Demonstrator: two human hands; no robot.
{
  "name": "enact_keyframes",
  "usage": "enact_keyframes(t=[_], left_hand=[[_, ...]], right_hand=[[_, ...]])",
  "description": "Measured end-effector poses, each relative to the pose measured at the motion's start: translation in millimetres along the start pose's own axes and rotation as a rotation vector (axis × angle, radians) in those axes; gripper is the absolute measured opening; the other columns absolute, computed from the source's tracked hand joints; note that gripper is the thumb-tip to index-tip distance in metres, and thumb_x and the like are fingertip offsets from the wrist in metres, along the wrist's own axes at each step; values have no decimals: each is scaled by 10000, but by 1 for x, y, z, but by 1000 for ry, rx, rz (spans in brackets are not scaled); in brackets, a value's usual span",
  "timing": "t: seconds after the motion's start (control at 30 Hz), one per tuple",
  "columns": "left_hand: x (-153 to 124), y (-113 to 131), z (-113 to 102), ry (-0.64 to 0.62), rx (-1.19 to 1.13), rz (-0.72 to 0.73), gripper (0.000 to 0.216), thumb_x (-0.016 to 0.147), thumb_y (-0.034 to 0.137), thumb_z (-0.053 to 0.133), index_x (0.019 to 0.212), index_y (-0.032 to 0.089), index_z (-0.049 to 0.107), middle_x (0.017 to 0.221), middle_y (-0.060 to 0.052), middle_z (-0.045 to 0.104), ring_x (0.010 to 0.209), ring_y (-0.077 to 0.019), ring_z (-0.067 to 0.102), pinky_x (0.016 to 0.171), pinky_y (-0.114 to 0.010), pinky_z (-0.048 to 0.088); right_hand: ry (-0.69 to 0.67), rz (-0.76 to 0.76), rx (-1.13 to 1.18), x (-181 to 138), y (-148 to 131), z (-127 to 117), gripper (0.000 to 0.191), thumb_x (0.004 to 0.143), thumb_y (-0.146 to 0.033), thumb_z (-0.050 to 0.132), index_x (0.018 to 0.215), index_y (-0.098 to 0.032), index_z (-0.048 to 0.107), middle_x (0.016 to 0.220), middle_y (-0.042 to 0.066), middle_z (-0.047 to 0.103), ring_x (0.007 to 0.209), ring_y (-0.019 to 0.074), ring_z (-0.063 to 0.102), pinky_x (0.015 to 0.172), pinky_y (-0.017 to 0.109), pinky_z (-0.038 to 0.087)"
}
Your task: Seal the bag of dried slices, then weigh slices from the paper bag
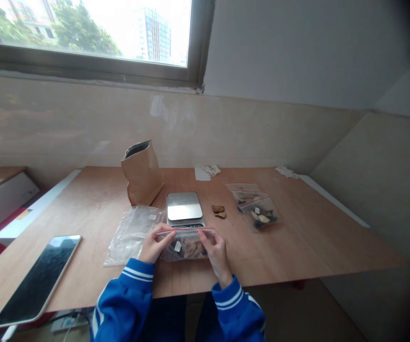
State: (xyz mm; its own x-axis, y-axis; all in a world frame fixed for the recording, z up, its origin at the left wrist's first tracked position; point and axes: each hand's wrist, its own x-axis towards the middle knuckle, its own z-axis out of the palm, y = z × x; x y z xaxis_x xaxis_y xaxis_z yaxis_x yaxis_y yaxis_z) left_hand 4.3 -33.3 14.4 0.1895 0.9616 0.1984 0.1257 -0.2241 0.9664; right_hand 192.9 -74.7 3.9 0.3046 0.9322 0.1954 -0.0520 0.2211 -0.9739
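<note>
"Blue sleeves [125, 306] with white stripes came nearest. What were the hands past their cuffs doing?"

"Holding. The left hand [152, 244] pinched a red-zipped resealable bag [192, 255] along its top, and the right hand [217, 251] pinched the same edge farther along; the fingers [167, 239] of both were narrow on the plastic."

"And where was the bag itself?"

"Between the two sets of fingers, over the near part of the bench [269, 261]; whether its bottom touched the wood I couldn't tell. Dried slices [193, 247], dark and brown, and a small white label [177, 246] showed on its near face."

"Anything around the fingers?"

"Just beyond them sat a digital scale [184, 206]. Clear plastic bags [128, 235] lay flat beside the left fingers, and a kraft paper bag [143, 175] stood beyond those, mouth gaping."

"What about either side?"

"Two loose brown slices [218, 209] lay beyond the right fingers, near the scale, and partly filled zip bags [262, 216] overlapped farther right. Well left of the left fingers lay a smartphone [39, 280]."
</note>
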Motion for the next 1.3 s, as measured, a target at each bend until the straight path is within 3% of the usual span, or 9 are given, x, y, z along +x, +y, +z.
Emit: enact_keyframes(t=[0.27,0.53,0.73,0.97,1.13,1.3], left_hand=[[-2,9,1,5,18,50,294,739,405,693,621,148,613,719,-30,608,725,-152,572,701,-277,452],[-2,11,0,3,51,68,282,737,394,696,626,143,632,732,-41,618,732,-157,585,715,-285,461],[-1,2,-1,-39,-41,-34,280,741,421,684,791,146,673,799,-47,667,780,-177,615,742,-297,487],[-1,2,0,-64,-86,-137,319,690,416,730,840,145,654,770,-33,684,720,-169,629,708,-298,510],[-1,6,2,-70,-95,-119,295,691,418,728,801,147,688,800,-55,701,773,-190,643,743,-311,517],[-2,8,2,-97,-102,-118,285,708,425,710,751,148,657,739,-32,678,700,-163,624,682,-288,502]], right_hand=[[14,-73,-56,1,4,-1,215,798,-375,653,817,-166,699,822,48,680,800,189,640,744,308,510],[0,-147,-90,1,3,-3,161,818,-320,637,800,-171,694,798,32,642,789,172,625,713,285,493],[-20,-65,-5,0,1,-2,213,797,-374,650,809,-164,682,800,36,660,793,183,635,735,297,513],[-120,16,64,-2,-1,0,298,763,-398,682,969,-182,688,995,75,707,946,229,657,857,358,523],[-91,18,25,-1,2,2,246,745,-403,697,829,-173,706,840,56,706,828,214,667,785,338,539],[-119,-18,-14,1,4,1,208,769,-377,679,776,-170,696,765,33,675,763,181,638,732,295,512]])
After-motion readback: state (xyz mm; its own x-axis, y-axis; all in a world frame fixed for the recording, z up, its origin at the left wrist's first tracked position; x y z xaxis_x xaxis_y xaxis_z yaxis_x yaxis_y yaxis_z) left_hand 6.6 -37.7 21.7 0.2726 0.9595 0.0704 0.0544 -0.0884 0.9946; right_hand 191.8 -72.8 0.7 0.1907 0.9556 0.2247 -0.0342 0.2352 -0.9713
